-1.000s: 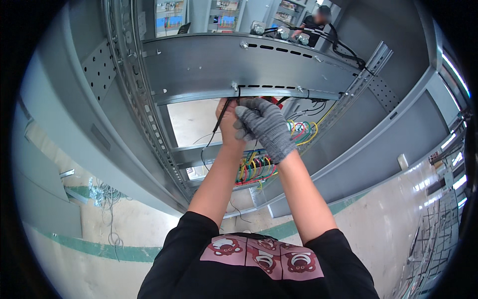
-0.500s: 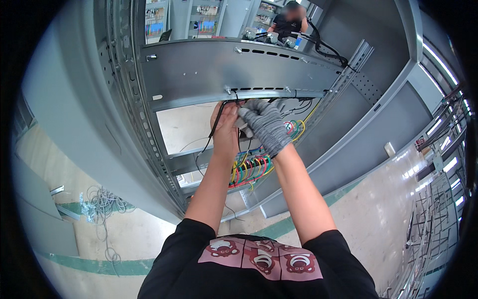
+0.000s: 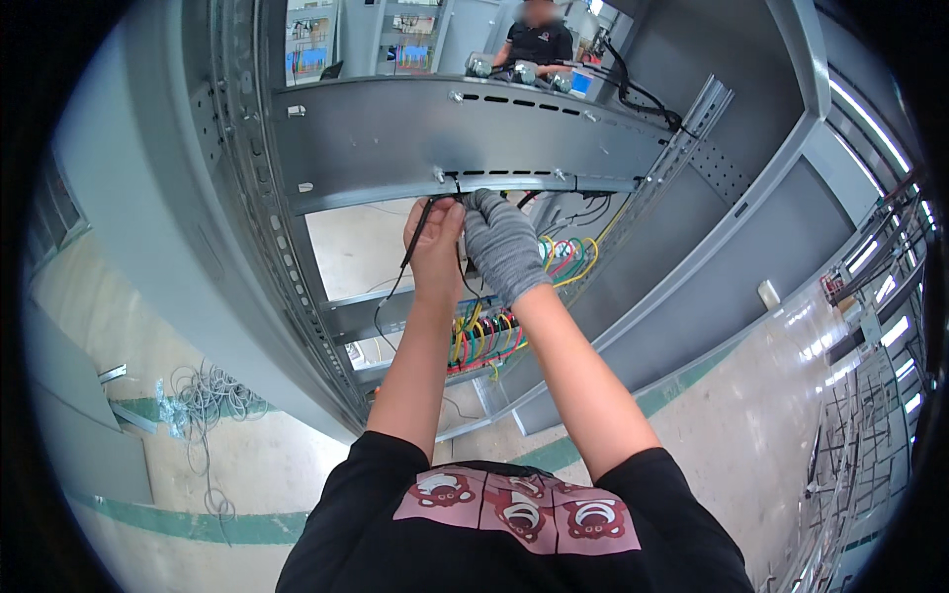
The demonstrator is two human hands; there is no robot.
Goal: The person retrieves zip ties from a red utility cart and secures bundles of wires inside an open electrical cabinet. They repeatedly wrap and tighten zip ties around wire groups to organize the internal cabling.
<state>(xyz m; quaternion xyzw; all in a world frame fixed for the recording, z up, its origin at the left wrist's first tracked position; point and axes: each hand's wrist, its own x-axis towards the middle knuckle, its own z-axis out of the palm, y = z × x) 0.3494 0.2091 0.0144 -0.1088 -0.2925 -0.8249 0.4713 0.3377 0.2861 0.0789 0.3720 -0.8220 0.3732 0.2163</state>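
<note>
Both my arms reach up to a grey metal cross panel (image 3: 395, 138) with slots, inside an open grey cabinet frame. My bare left hand (image 3: 433, 232) pinches a thin black cable (image 3: 405, 265) at the panel's lower edge; the cable hangs down past my wrist. My right hand (image 3: 502, 242), in a grey knit glove, is closed right beside it, fingertips at the same spot under the panel. Whether the gloved hand grips the cable or a tie is hidden. Below my hands runs a bundle of red, yellow, green and blue wires (image 3: 484, 331).
A perforated grey upright (image 3: 287, 267) stands at the left, a slanted rail (image 3: 682, 133) at the right. Another person (image 3: 539, 40) works behind the cabinet top. A loose coil of wire (image 3: 203, 395) lies on the floor at the left. Metal racks (image 3: 870, 395) line the right rim.
My head has moved closer and tilted, so the panel and hands sit larger in view. Both hands stay at the panel's lower edge with the black cable.
</note>
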